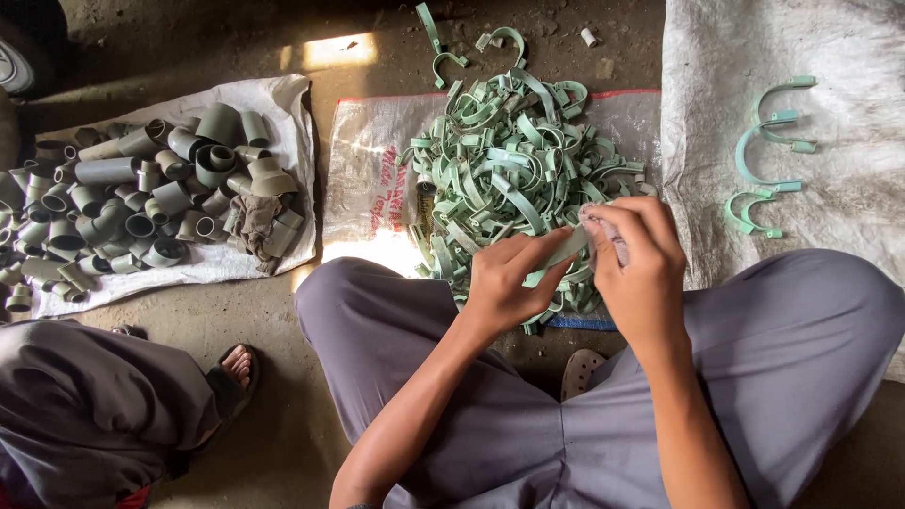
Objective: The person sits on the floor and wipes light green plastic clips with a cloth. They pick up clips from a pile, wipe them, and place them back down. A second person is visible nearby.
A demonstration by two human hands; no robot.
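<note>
My left hand (509, 278) pinches a pale green plastic pipe clamp (563, 250) by its strap end. Against the same clamp my right hand (636, 259) presses a small pinkish cloth (603, 224). Both hands hover over the near edge of a big heap of green clamps (509, 160), which lies on a clear printed plastic sack (368, 160) on the ground. I sit with my knees spread in grey trousers.
Three finished green clamps (768, 141) lie on a white sack (848, 188) at right. At left, grey pipe fittings (141, 198) and a rag (253, 221) sit on another white sack. A second person's leg and sandalled foot (236, 368) are at lower left.
</note>
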